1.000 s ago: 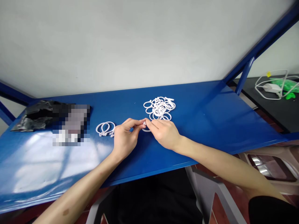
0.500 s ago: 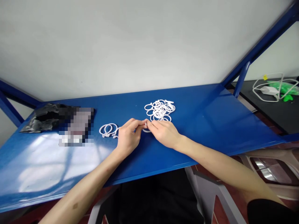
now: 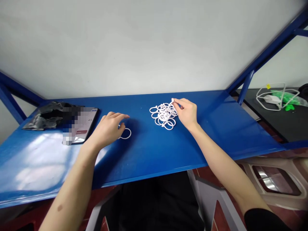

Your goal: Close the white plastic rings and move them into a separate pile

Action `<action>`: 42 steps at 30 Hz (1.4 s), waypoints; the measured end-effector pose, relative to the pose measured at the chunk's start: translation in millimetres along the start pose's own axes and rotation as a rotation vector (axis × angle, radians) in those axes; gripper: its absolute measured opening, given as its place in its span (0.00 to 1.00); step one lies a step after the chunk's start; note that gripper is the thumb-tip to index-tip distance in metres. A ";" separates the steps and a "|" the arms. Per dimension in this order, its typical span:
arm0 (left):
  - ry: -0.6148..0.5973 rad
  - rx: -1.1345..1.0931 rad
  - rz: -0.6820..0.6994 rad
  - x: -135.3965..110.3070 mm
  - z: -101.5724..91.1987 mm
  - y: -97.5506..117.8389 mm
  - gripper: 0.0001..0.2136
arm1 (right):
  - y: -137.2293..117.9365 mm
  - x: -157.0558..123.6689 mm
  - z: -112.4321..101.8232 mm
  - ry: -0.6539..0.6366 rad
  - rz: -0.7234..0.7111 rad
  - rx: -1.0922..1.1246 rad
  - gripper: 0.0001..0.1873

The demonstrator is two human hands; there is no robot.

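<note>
Several white plastic curtain rings with small knobbed ends lie in a loose pile (image 3: pixel 165 116) on the blue table (image 3: pixel 154 154). My right hand (image 3: pixel 187 113) is at the pile's right edge, thumb and fingertips pinched on the knobbed end of one white curtain ring (image 3: pixel 172 100); the rest of that ring blends into the pile. My left hand (image 3: pixel 108 130) hovers farther left with fingers apart and nothing visibly held. Just beside its thumb a separate white ring (image 3: pixel 126 133) lies on the table, partly covered by the hand.
A phone-like flat device (image 3: pixel 88 123), partly blurred out, lies left of my left hand, against a crumpled black plastic bag (image 3: pixel 45 115). A pale wall (image 3: pixel 134 48) rises behind the table. Blue frame posts (image 3: pixel 246 85) stand at both sides. A white cable (image 3: pixel 280 96) lies on a black surface at right.
My hands were together at the middle, fingertips on a small white piece. Now they are apart: the left has moved left and opened, the right has gone up and right to the pile.
</note>
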State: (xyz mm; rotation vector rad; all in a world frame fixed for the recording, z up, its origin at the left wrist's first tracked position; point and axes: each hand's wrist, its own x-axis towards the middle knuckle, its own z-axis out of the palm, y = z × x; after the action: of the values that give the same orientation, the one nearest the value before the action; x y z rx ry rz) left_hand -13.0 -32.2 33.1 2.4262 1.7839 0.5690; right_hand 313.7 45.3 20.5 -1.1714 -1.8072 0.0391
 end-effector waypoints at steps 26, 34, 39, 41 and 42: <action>0.071 -0.212 -0.078 2.6 -2.3 22.3 0.04 | -10.8 0.6 1.5 -0.105 -0.062 0.030 0.10; 0.021 -0.372 -0.061 0.5 11.7 49.5 0.05 | -62.2 -34.8 -4.9 -0.404 -0.350 0.246 0.13; -0.100 -0.569 -0.050 -0.2 14.6 58.0 0.08 | -73.5 -45.5 -1.8 -0.605 -0.457 0.271 0.13; -0.130 -0.620 -0.071 0.1 15.3 58.2 0.09 | -71.9 -45.5 0.2 -0.587 -0.456 0.314 0.10; -0.128 -0.629 -0.082 0.3 15.6 57.8 0.10 | -70.8 -45.4 1.2 -0.565 -0.440 0.345 0.10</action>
State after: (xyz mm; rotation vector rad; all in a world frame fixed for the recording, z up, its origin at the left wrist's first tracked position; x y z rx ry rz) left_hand 44.7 -48.0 34.7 1.9043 1.3730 0.7975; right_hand 268.0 -25.3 22.6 -0.5240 -2.3984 0.4441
